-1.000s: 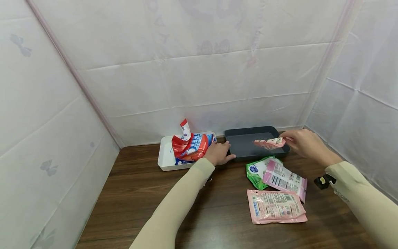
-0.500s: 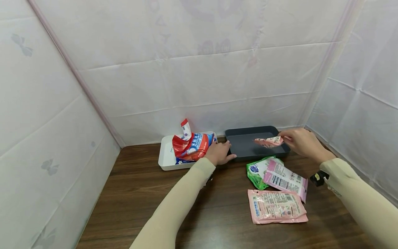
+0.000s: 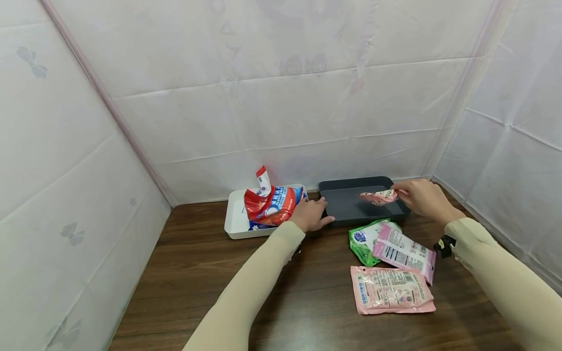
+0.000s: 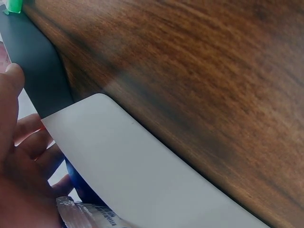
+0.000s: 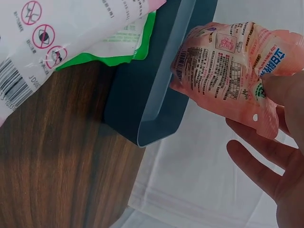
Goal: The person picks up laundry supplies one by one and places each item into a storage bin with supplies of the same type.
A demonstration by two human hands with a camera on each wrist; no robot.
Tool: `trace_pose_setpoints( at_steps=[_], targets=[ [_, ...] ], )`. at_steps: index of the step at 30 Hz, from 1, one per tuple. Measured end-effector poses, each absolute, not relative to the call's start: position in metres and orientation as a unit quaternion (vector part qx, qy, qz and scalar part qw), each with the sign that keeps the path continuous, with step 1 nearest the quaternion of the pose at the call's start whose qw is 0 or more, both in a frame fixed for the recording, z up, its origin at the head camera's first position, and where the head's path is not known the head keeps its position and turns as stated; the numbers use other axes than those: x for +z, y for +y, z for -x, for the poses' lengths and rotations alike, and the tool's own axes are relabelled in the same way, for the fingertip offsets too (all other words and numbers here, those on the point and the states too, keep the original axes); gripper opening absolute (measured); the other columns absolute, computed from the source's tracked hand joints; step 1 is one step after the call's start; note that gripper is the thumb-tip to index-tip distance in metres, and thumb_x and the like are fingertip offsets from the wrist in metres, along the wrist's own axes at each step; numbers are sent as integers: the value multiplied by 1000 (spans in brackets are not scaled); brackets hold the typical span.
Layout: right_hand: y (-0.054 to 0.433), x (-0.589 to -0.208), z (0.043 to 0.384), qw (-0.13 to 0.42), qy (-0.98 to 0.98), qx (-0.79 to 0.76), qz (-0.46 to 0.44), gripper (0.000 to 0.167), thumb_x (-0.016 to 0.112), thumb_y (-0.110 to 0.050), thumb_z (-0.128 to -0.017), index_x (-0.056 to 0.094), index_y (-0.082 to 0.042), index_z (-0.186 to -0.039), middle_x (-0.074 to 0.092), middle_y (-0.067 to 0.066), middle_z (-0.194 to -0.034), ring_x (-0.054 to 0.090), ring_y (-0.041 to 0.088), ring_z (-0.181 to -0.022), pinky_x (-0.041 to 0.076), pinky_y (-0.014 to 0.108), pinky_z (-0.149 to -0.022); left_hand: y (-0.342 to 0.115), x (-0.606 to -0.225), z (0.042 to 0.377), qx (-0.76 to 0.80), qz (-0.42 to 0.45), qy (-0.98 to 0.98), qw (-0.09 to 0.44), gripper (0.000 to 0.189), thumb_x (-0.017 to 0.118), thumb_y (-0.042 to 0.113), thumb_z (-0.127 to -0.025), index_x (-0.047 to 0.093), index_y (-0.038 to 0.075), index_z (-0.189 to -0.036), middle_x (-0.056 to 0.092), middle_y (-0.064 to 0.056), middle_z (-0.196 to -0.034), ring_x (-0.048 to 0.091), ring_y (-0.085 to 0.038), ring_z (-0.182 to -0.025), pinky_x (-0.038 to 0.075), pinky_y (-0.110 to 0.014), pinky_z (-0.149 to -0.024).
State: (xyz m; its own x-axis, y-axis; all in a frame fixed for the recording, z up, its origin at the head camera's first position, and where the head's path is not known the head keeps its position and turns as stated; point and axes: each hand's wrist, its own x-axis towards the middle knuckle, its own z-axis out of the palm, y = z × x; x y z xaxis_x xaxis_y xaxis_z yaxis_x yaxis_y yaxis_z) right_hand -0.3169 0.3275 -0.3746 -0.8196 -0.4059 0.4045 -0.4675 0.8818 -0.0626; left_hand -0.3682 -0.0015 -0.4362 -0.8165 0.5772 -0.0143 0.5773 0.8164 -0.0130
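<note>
Pink pouch point(image 3: 378, 197): just left of right hand point(image 3: 419, 197), above dark tray point(image 3: 344, 200) | right hand: pinching one end | left hand point(image 3: 309, 215): fingers relaxed, white tray point(image 3: 235, 214) to its left | risk: end-only pinch could slip, dropping pouch across rim below right hand

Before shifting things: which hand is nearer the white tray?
Left: the left hand is at the right end of the white tray; the right hand is farther, across the dark tray.
</note>
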Motion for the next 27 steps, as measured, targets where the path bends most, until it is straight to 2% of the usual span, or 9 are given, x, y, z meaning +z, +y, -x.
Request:
trace_pose_setpoints(
  at_steps=[18,27],
  targets=[
    [329,-384,335,187,-953,75,-227,18,71,-5,-94,77,-5,-111,75,17,-102,60,22,-66,46,35,-48,2,-438,369,-15,-297,955,12,69,49,60,-102,48,15,-155,47,-4,-158,54,-20,-137,31,-46,-122],
    [329,-389,340,185,-955,69,-219,18,70,-6,-96,77,-4,-111,75,19,-103,68,31,-71,48,39,-46,3,-436,365,-10,-302,953,15,67,48,58,-104,48,14,-154,45,-5,-159,55,-21,-136,29,-46,-123]
  ],
)
